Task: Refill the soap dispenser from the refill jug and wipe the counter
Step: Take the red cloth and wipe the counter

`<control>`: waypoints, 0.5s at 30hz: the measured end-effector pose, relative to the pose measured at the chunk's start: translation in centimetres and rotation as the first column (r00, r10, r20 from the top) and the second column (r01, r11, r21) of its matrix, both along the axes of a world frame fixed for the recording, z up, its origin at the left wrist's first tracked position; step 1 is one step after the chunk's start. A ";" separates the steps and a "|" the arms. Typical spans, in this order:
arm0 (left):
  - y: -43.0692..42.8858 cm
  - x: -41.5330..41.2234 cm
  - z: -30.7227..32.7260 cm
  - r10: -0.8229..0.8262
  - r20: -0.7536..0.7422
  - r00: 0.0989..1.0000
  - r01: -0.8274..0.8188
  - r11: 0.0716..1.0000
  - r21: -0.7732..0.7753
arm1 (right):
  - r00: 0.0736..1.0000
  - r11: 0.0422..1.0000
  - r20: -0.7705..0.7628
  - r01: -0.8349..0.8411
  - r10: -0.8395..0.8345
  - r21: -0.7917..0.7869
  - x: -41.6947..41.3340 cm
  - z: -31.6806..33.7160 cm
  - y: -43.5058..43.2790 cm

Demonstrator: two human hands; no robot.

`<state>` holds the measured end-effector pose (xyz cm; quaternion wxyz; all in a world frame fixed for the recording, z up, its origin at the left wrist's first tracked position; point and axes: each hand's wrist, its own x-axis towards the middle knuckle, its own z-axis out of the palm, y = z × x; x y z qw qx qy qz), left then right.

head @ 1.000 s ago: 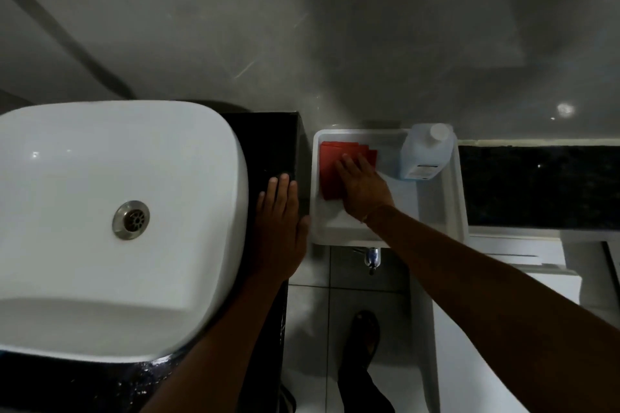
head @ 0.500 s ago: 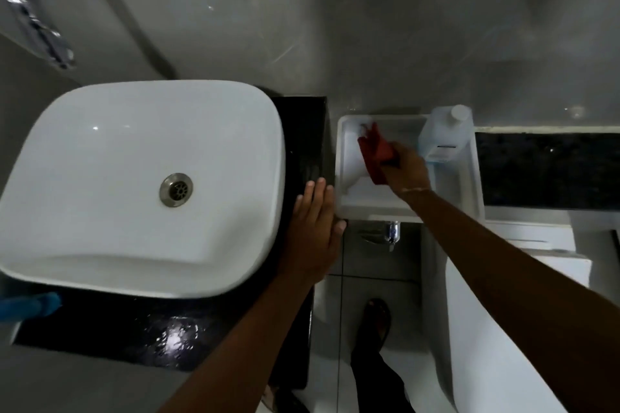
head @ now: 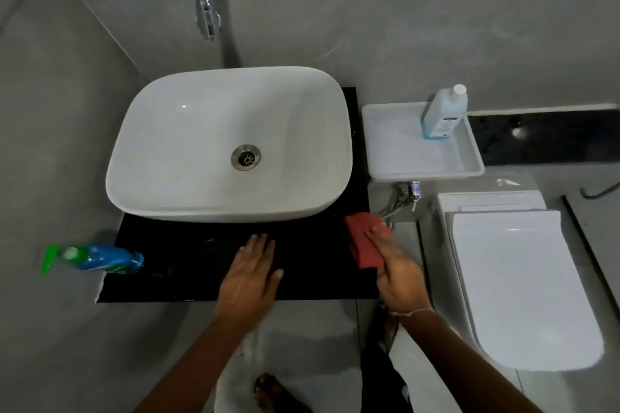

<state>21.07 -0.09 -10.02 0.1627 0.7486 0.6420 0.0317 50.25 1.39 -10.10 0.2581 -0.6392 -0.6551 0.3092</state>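
A red cloth [head: 360,238] lies flat on the right front corner of the black counter [head: 188,265]. My right hand [head: 396,268] presses down on it with fingers spread over its near half. My left hand [head: 250,275] rests flat and open on the counter's front middle, holding nothing. A blue soap dispenser with a green pump [head: 97,258] lies at the counter's left edge. The clear refill jug [head: 443,114] with bluish liquid and a white cap stands at the back right of a white tray [head: 396,147].
A white basin [head: 188,151] fills most of the counter, with a chrome tap [head: 208,7] on the wall above. A white toilet [head: 516,278] sits to the right, below the tray. My foot [head: 271,392] is on the grey floor tiles.
My right hand lifted the red cloth out of the tray and brought it down to the counter's right front corner. My left hand shifted to the counter's front. The view pulled back.
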 end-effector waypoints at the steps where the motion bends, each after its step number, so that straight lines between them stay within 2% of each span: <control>1: -0.1 -1.6 -0.3 0.029 -0.035 0.999 -0.029 0.999 -0.018 | 0.999 1.000 0.045 -0.005 0.006 -0.018 -0.6 -0.3 -0.5; 5: 0.3 -6.7 -2.1 0.094 -0.138 0.986 -0.103 0.993 -0.055 | 0.981 0.999 0.193 -0.028 0.034 -0.036 -2.7 -1.1 0.6; 10: 0.4 -8.7 -3.4 0.099 -0.165 0.981 -0.105 0.994 -0.026 | 0.938 0.998 0.341 -0.055 0.057 -0.014 -5.7 -1.9 2.3; 15: 0.0 -9.1 -3.7 0.103 -0.153 0.983 -0.106 0.994 -0.008 | 0.869 0.940 0.402 -0.337 0.288 0.057 -9.1 -2.6 -0.4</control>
